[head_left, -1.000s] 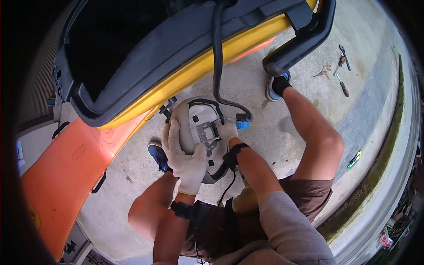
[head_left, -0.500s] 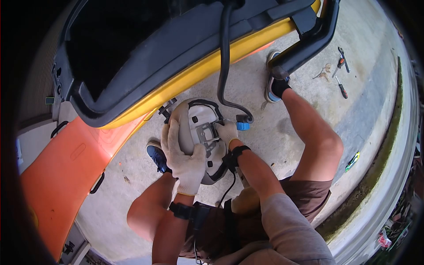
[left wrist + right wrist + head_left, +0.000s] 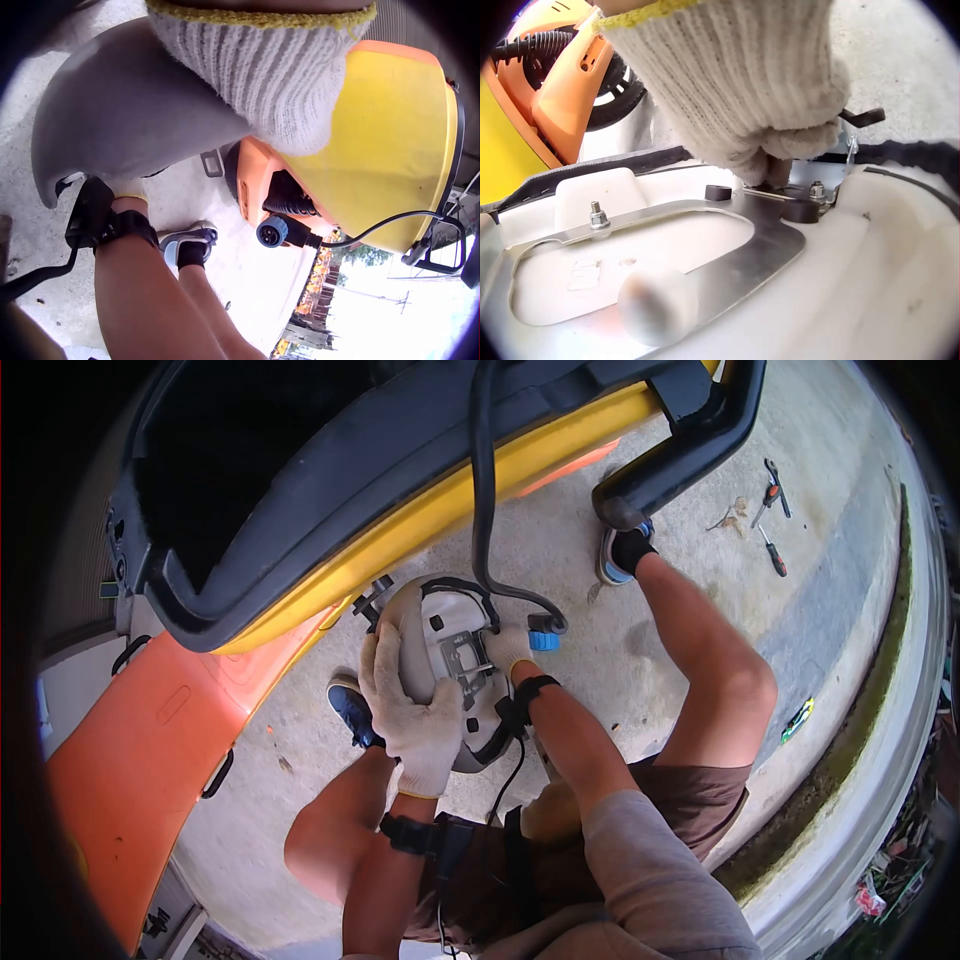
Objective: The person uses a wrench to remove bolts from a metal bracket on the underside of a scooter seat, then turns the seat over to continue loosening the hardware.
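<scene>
An upturned grey seat (image 3: 412,660) leans between the person's legs, its white plastic underside (image 3: 840,292) showing. A metal plate (image 3: 776,244) with black rubber pads and a nut on a threaded stud is fixed to it. The gloved left hand (image 3: 418,735) grips the seat's side, fingers along the grey cover and thumb over the underside. At the opposite edge, the gloved right hand (image 3: 757,82) has its fingers curled down beside a metal bracket (image 3: 825,172) and its nut, pinching a small part that they hide. A black-tipped piece (image 3: 866,118) sticks out beyond this hand.
A yellow and black vehicle body (image 3: 400,525) overhangs the seat. From it hangs a black cable (image 3: 482,480) with a blue connector (image 3: 544,641) near the right hand. An orange panel (image 3: 150,750) lies left. Hand tools (image 3: 772,510) lie on the concrete at right.
The right hand has turned slightly at the bracket. The left hand keeps its grip on the seat. The head view has shifted a little.
</scene>
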